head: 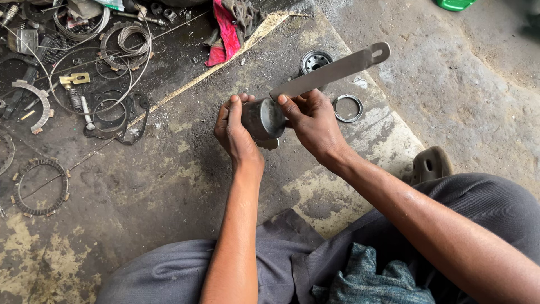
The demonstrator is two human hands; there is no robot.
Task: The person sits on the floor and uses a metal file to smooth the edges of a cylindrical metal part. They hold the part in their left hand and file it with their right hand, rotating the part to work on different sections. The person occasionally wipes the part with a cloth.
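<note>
Your left hand [233, 132] grips a metal cup [262, 118], contents unseen; your right hand [314, 121] grasps a flat steel bar [332, 72] pointing two o'clock.

single head-worn view, looking steeply down, close over lap and workshop floor [169, 186]

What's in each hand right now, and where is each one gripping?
The left hand grips a grey metal cylinder around its side. The right hand holds a flat metal bar by its lower end, against the cylinder.
</note>
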